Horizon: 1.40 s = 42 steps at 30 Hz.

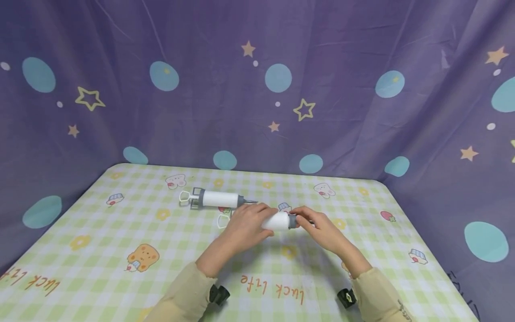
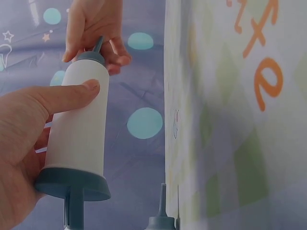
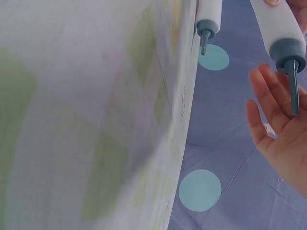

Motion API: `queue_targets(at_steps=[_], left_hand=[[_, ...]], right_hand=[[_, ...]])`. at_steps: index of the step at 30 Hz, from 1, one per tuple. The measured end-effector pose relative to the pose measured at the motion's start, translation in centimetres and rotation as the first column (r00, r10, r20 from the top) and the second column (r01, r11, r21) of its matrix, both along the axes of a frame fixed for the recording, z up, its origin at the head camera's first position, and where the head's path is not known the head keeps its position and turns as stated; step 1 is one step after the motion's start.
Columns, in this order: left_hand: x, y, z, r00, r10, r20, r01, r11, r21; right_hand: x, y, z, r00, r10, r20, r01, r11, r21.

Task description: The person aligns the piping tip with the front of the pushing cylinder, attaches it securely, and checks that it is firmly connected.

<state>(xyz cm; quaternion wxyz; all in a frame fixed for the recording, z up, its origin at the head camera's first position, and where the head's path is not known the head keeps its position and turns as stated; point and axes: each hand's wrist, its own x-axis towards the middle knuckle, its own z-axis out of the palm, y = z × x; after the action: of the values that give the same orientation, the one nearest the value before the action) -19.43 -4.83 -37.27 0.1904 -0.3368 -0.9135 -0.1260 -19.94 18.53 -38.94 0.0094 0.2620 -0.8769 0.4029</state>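
Observation:
A large white syringe (image 1: 277,221) with a grey collar, a narrow grey nozzle and a white pull handle is held above the table. My left hand (image 1: 248,226) grips its barrel, and the thumb lies across the white side in the left wrist view. At the front end is my right hand (image 1: 322,230), its fingers around the grey collar and nozzle. In the right wrist view, the right hand (image 3: 283,129) has its fingers extended loosely, with the nozzle (image 3: 293,91) in front of the palm. Whether the fingertips touch the collar is hard to tell.
A second, matching syringe (image 1: 220,199) lies on the table behind my left hand, nozzle pointing right. A green checked cloth with printed pictures covers the table (image 1: 185,277). A purple curtain (image 1: 342,116) with stars and blue dots hangs at the back and sides.

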Motion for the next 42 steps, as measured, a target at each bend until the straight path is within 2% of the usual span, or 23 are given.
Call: queue_targets(at_steps=[4, 8, 11, 14, 18, 28, 42], left_hand=[[0.0, -0.1, 0.1, 1.000, 0.008, 0.015, -0.008, 1.000, -0.004], [0.0, -0.1, 0.1, 1.000, 0.011, 0.017, -0.011, 1.000, -0.009], [0.0, 0.0, 0.1, 1.000, 0.012, 0.010, -0.012, 1.000, -0.009], [-0.1, 0.0, 0.1, 1.000, 0.013, 0.005, -0.013, 1.000, -0.006], [0.0, -0.1, 0.0, 1.000, 0.014, 0.003, -0.014, 1.000, -0.004], [-0.1, -0.2, 0.0, 1.000, 0.009, -0.004, -0.009, 1.000, 0.004], [0.1, -0.2, 0.2, 1.000, 0.004, 0.001, -0.004, 1.000, 0.011]], right_hand=[[0.1, 0.0, -0.1, 1.000, -0.001, -0.029, 0.001, 1.000, -0.015], [0.2, -0.2, 0.1, 0.994, 0.017, -0.110, -0.022, 0.999, -0.047], [0.9, -0.6, 1.1, 0.984, 0.036, -0.172, -0.048, 0.997, -0.066], [1.6, -1.0, 2.2, 0.980, 0.045, -0.193, -0.060, 0.996, -0.070], [2.0, -1.3, 2.8, 0.982, 0.039, -0.183, -0.049, 0.997, -0.053], [2.0, -1.4, 3.0, 0.985, 0.033, -0.170, -0.040, 0.998, -0.040], [2.0, -1.4, 3.3, 0.998, 0.008, -0.066, -0.009, 1.000, -0.015]])
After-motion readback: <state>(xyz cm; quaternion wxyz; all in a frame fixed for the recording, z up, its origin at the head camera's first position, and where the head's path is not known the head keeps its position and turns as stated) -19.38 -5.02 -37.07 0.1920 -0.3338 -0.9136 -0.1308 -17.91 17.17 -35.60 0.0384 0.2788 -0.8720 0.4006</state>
